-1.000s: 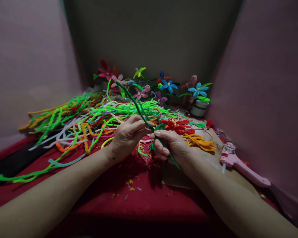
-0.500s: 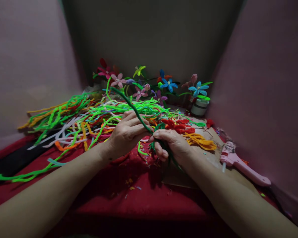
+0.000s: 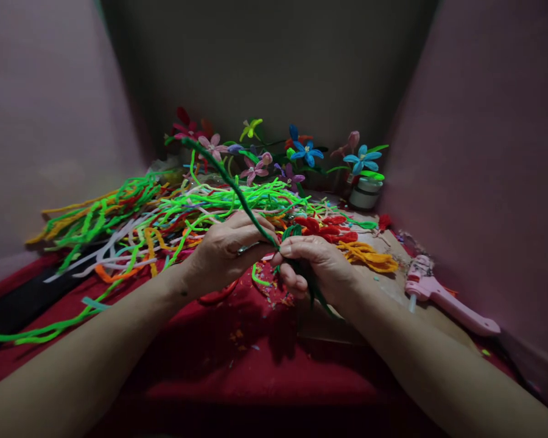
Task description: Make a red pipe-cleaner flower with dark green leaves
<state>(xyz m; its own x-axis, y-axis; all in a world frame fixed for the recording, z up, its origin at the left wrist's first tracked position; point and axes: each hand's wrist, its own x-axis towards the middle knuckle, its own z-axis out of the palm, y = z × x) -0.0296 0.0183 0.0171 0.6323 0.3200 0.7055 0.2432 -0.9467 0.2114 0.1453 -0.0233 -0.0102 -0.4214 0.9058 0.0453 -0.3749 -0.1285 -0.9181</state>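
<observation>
1. The left hand (image 3: 223,249) is closed, its fingertips pinching a long dark green fuzzy pipe cleaner (image 3: 237,191) right where it meets the right hand (image 3: 319,267). The pipe cleaner rises from that pinch up and away to the left, with its free end high over the pile. If the pinch loosens, the springy wire could whip back and undo any turn it holds.
2. The right hand is fisted round the dark green stem under a red pipe-cleaner flower (image 3: 322,226), thumb pressed on top. The flower sits just above the knuckles, so a hard squeeze or twist could flatten its petals or bend them out of line.
3. The free end hangs over the tangled heap of loose green, orange and white pipe cleaners (image 3: 164,210). A wide sweep could snag strands there and drag them across the red cloth-covered surface (image 3: 256,371).
4. The same sweep reaches toward the row of finished pipe-cleaner flowers in blue, pink and yellow (image 3: 305,151) at the back, which look light enough to tip.
5. Cut wire ends are sharp, and with both hands this close together one could prick a finger.
6. The pink glue gun (image 3: 442,301) lies just beside the right forearm, nozzle pointing inward. Whether it is hot cannot be told, but an elbow drawn back could brush it.
7. The small white jar with a green lid (image 3: 364,193) stands well apart, so the risk there is low.
</observation>
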